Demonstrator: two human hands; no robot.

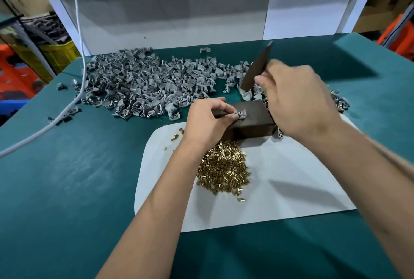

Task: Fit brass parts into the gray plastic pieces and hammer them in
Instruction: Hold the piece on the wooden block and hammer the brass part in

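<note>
The left hand [207, 119] pinches a gray piece [240, 114] on a dark block [251, 125]; the right hand [295, 99] grips a raised bar [257, 67].

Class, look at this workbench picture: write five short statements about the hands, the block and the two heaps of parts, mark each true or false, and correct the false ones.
1. The left hand pinches a gray plastic piece on top of the dark block. True.
2. The right hand is empty. False: it grips a dark flat tool, raised above the block.
3. The heap of brass parts lies on the white sheet. True.
4. The heap of gray plastic pieces lies nearer the person than the brass parts. False: it lies farther away, on the green table.
5. A white cable hangs at the left. True.
</note>
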